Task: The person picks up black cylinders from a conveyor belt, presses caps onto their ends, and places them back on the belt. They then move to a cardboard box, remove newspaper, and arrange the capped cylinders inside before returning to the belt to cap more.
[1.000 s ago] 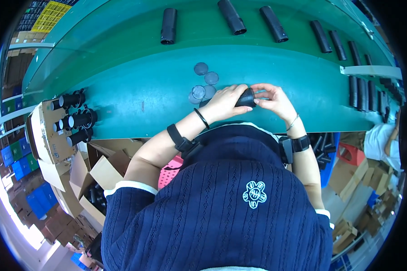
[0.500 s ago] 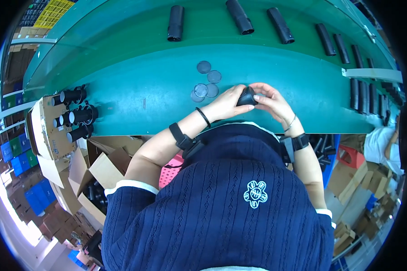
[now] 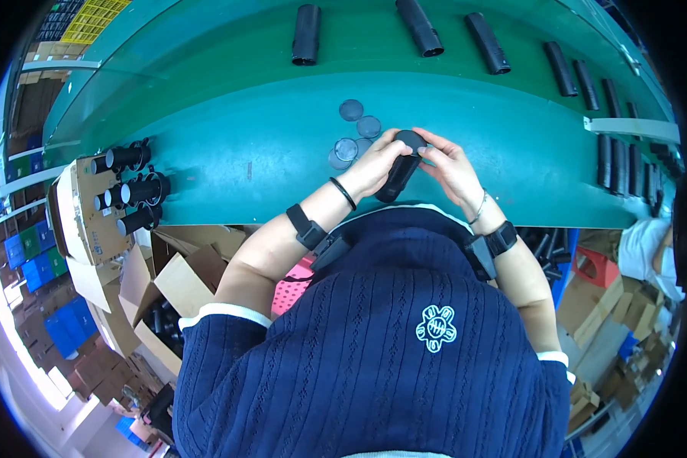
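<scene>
Between my two hands is a black tube point(image 3: 396, 182), tilted over the near part of the green table. Its upper end, facing me, bears a round dark disc point(image 3: 411, 139). My left hand point(image 3: 380, 163) is wrapped round the tube's left side, its thumb by the disc. From the right, my right hand point(image 3: 450, 166) pinches near the disc's edge with thumb and fingers. Just left of my hands lie several loose thin dark discs point(image 3: 351, 110), some overlapping. Part of this group is hidden behind my left hand.
More black tubes point(image 3: 419, 29) lie along the far green strip, and others point(image 3: 620, 164) stand in rows at the right. Black cylinders with rings point(image 3: 141, 191) sit by a cardboard box point(image 3: 91, 214) at the left. A metal bracket point(image 3: 630, 128) juts in at the right.
The tube has swung in my hands: its disc end now faces up toward me and its body shows below. Both hands have shifted round it. The view has moved slightly.
</scene>
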Demonstrator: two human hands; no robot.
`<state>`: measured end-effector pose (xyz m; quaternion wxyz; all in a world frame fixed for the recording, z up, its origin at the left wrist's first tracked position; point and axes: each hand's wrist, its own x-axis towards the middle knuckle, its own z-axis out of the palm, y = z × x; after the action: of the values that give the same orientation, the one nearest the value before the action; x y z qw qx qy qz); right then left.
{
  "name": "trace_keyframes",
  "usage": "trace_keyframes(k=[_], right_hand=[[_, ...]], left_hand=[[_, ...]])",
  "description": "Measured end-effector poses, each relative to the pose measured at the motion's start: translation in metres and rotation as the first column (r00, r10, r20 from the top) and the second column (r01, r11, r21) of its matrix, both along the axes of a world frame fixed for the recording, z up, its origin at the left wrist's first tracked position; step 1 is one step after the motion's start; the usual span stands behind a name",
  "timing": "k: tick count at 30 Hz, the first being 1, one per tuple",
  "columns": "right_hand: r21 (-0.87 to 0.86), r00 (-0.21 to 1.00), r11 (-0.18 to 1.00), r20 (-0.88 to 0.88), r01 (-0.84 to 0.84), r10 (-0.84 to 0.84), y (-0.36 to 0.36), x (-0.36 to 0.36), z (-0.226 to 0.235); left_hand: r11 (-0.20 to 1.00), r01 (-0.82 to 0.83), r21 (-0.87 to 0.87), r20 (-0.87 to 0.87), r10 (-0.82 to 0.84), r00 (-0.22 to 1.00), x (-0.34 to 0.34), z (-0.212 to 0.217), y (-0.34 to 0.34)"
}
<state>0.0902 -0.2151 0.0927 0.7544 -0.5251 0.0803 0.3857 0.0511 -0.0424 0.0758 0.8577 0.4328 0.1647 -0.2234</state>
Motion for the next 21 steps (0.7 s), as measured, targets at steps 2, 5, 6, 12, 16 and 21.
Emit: trace_keyframes(k=[2, 5, 6, 12, 16, 21], right_hand=[[0.017, 1.000, 1.000, 0.014, -0.009, 0.009, 0.001, -0.003, -0.001], [0.097, 1.000, 0.995, 0.003, -0.003, 0.003, -0.002, -0.005, -0.003], [0.098, 1.000, 0.995, 0.009, -0.005, 0.004, -0.004, -0.004, -0.005], [0.169, 0.996, 0.985, -0.094, 0.015, 0.001, -0.011, 0.001, -0.007], [0.022, 0.962, 0.973, 0.152, -0.231, 0.225, -0.008, 0.002, 0.006], [-0.180, 0.875, 0.917, 0.282, -0.355, 0.394, 0.020, 0.002, -0.002]], left_hand=[[1.000, -0.014, 0.021, 0.025, 0.013, 1.000, -0.003, -0.002, -0.003], [0.998, 0.010, 0.064, 0.092, -0.016, 0.996, -0.010, -0.007, -0.002], [0.995, 0.048, 0.086, 0.134, -0.060, 0.989, -0.007, -0.008, -0.001], [0.907, 0.189, 0.377, 0.302, -0.313, 0.901, -0.005, -0.008, 0.009], [0.998, -0.060, 0.028, 0.275, 0.050, 0.960, 0.001, 0.009, 0.022], [0.961, -0.275, -0.040, 0.199, 0.277, 0.940, 0.021, 0.012, 0.033]])
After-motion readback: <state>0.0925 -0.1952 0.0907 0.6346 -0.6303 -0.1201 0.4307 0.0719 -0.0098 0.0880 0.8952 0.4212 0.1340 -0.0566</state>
